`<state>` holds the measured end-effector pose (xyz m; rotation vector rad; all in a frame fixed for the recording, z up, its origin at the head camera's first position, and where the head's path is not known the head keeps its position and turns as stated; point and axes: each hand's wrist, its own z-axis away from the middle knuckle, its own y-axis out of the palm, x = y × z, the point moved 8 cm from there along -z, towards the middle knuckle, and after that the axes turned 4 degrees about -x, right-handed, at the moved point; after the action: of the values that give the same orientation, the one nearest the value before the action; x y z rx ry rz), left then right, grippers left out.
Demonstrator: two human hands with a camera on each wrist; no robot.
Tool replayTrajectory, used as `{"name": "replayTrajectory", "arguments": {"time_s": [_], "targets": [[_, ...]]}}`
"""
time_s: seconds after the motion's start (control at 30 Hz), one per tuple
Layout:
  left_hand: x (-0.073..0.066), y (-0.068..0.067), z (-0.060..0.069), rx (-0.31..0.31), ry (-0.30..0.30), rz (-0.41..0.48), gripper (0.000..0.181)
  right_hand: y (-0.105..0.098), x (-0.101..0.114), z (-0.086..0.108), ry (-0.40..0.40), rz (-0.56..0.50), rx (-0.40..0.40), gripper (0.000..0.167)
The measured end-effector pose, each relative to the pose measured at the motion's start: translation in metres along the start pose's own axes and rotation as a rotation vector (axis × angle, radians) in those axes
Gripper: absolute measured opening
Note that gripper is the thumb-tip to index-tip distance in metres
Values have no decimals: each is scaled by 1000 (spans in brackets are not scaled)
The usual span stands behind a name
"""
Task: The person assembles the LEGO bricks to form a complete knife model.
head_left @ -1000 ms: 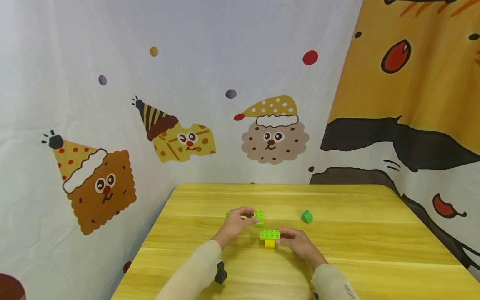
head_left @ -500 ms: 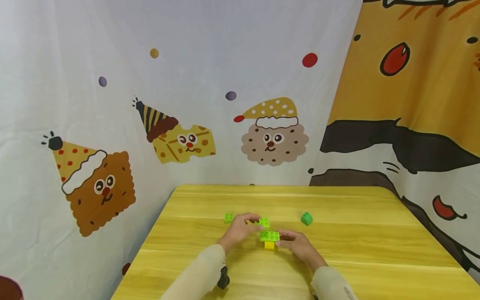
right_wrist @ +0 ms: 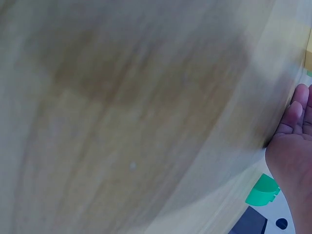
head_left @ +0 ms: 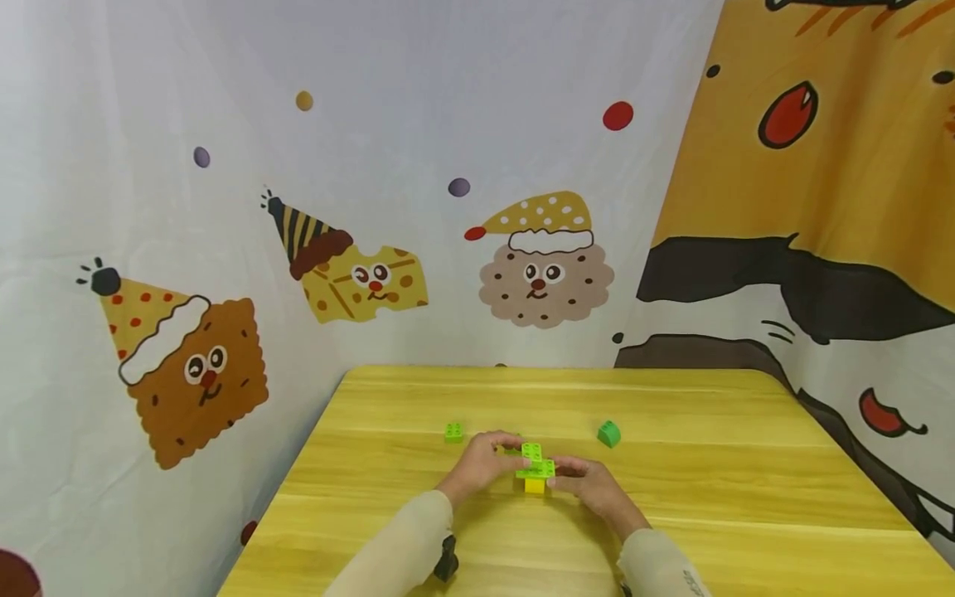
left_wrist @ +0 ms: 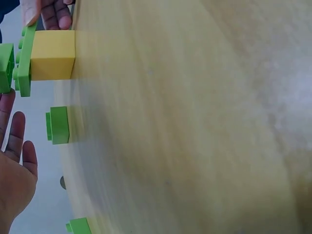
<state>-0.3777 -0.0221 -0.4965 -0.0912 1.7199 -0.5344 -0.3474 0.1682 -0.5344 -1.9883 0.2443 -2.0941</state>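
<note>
1. Clearly, the left hand [head_left: 483,463] pinches a green brick [head_left: 531,452] between thumb and fingers, right over the plate.
2. That plate [left_wrist: 26,61], light green and studded, lies across the top of the yellow block [head_left: 535,486] and juts out past it on either side.
3. Whether the brick touches the plate's studs, I cannot tell; in the left wrist view they are very close.
4. On the other side, the right hand [head_left: 593,484] grips the plate's right end, its thumb on the near side and its fingers curled behind.
5. The yellow block stands on the wooden table [head_left: 716,464], between the two hands.
6. Just beyond the left hand is a second brick [left_wrist: 60,125], also green, mostly hidden in the head view.
7. Farther left sits a third brick [head_left: 453,432].
8. Toward the right, behind the right hand, is a darker green curved piece [head_left: 608,434].
9. A cartoon-printed curtain [head_left: 418,108] hangs behind the table.
</note>
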Motion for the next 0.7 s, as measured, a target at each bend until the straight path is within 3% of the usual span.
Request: {"name": "replayTrajectory", "arguments": {"time_s": [0.37,0.7], "targets": [[3,4,0,38,-10,15,35,0,-1,-2,15,5,10,49],[3,9,0,59,2,-43,32,-1,-2,-1,37,3,-1,50]]}}
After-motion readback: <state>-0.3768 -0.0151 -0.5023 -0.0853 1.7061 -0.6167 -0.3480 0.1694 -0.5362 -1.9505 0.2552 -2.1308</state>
